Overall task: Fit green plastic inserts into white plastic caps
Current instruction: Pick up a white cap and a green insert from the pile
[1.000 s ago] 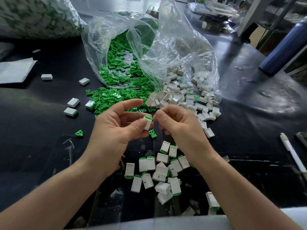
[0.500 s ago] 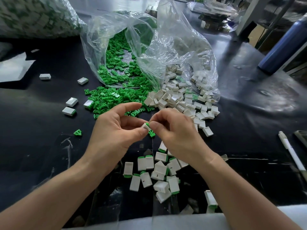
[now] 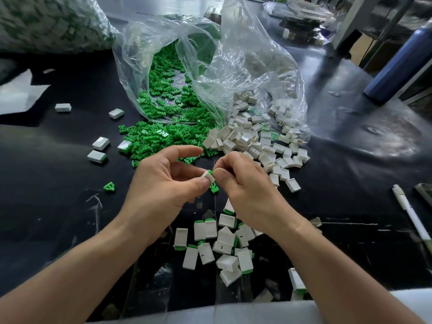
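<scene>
Your left hand (image 3: pixel 161 183) is pinching the white cap (image 3: pixel 207 176), your right hand (image 3: pixel 245 185) pinching the green insert (image 3: pixel 211 172) against the cap's right end.

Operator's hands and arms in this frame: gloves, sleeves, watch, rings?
Left hand and right hand are ungloved, and no rings show. Left forearm and right forearm are bare: no sleeves, watch or wristband in view. The thumbnails look unpainted.

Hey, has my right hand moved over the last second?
Yes. The right hand has dropped lower and slightly leftward, toward the loose green plastic insert lying on the black table, now covering more of the finished white caps below it.
</scene>
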`<state>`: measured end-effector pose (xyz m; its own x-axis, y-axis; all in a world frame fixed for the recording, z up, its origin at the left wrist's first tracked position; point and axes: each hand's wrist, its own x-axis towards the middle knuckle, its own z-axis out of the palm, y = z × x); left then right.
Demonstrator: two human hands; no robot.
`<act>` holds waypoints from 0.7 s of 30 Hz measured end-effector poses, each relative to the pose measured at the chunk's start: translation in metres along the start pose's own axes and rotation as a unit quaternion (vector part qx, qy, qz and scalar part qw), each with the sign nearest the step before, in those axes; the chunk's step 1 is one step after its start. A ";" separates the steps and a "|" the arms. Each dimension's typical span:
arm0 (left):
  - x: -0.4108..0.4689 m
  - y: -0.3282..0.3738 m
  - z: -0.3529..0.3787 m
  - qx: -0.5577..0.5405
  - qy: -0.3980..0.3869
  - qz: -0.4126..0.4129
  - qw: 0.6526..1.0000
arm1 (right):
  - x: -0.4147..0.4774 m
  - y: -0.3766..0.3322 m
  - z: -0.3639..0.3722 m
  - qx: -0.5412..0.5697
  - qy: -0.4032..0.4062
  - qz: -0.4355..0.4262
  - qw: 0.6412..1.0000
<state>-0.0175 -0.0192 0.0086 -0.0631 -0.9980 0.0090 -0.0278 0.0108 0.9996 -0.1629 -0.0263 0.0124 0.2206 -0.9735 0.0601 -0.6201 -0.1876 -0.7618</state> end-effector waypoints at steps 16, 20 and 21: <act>-0.004 0.003 0.001 0.006 -0.042 -0.024 0.999 | 0.028 0.043 -0.027 -0.259 0.169 0.080 0.948; -0.002 0.003 0.000 -0.001 -0.026 -0.023 0.999 | 0.030 0.044 -0.023 -0.299 0.143 0.083 0.940; -0.002 0.002 0.000 -0.002 -0.024 -0.024 0.999 | 0.031 0.044 -0.024 -0.306 0.142 0.079 0.938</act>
<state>-0.0173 -0.0174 0.0107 -0.1102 -0.9931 -0.0403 -0.0285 -0.0373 0.9989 -0.2014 -0.0677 -0.0039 -0.0663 -0.9750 0.2121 -0.9634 0.0072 -0.2680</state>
